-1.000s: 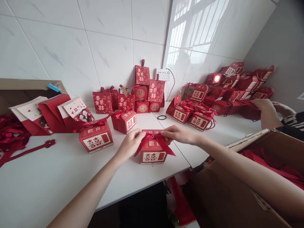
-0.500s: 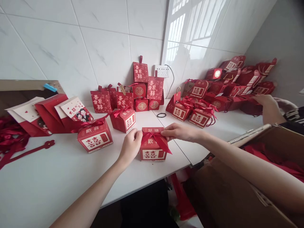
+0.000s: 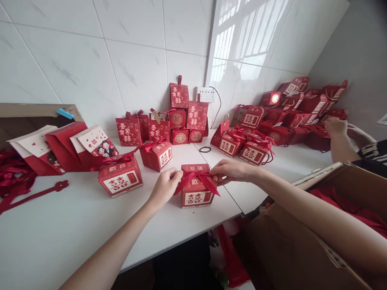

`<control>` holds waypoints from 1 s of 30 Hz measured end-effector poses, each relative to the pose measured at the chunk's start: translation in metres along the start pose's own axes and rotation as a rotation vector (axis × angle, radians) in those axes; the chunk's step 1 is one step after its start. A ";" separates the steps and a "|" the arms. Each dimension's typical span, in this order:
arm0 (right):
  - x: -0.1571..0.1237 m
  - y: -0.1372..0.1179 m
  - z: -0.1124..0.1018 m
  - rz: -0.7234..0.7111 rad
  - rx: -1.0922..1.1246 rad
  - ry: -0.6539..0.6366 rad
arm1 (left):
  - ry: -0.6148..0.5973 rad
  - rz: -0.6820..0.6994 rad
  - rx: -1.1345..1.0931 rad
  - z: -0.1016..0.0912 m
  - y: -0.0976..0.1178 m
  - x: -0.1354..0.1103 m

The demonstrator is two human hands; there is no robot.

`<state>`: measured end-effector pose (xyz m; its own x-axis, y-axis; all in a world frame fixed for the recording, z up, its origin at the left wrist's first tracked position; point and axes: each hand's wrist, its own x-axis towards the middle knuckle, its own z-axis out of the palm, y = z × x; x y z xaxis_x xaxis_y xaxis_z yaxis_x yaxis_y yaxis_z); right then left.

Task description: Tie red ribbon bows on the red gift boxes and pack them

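Note:
A small red gift box (image 3: 196,197) with gold characters stands near the front edge of the white table (image 3: 60,225). A red ribbon bow (image 3: 198,179) lies across its top. My left hand (image 3: 165,187) pinches the bow's left loop, fingers closed. On the other side, my right hand (image 3: 229,170) pinches the right loop, fingers closed too. Both hands rest at the top of the box.
Two finished red boxes (image 3: 120,176) (image 3: 157,154) stand to the left. More red boxes and bags (image 3: 178,117) line the tiled wall and fill the right corner (image 3: 290,112). Another person's hand (image 3: 337,129) reaches there. An open cardboard carton (image 3: 302,241) sits at lower right. Loose ribbons (image 3: 15,177) lie far left.
My hands stay on the bow, with small shifts of the loops. The other person's hand at the right has lifted slightly from the pile.

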<state>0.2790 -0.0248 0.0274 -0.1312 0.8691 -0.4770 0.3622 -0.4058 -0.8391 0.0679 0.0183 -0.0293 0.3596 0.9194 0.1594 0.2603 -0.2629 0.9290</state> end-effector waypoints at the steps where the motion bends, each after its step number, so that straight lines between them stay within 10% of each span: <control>1: 0.000 0.000 -0.001 0.050 -0.067 0.021 | -0.052 -0.024 -0.058 -0.002 -0.001 0.001; 9: -0.005 -0.005 0.001 -0.177 -0.588 0.539 | -0.192 -0.248 -0.371 -0.008 0.000 0.005; 17: -0.011 0.004 0.008 -0.451 -0.623 0.048 | -0.147 -0.046 -0.243 -0.007 0.008 0.003; 30: -0.019 0.003 0.027 -1.156 -1.054 0.654 | 0.459 0.615 0.021 0.006 0.033 -0.042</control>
<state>0.2577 -0.0502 0.0268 -0.4702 0.6269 0.6212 0.8042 0.5943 0.0089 0.0668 -0.0310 -0.0073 0.0387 0.6343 0.7721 0.1524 -0.7674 0.6228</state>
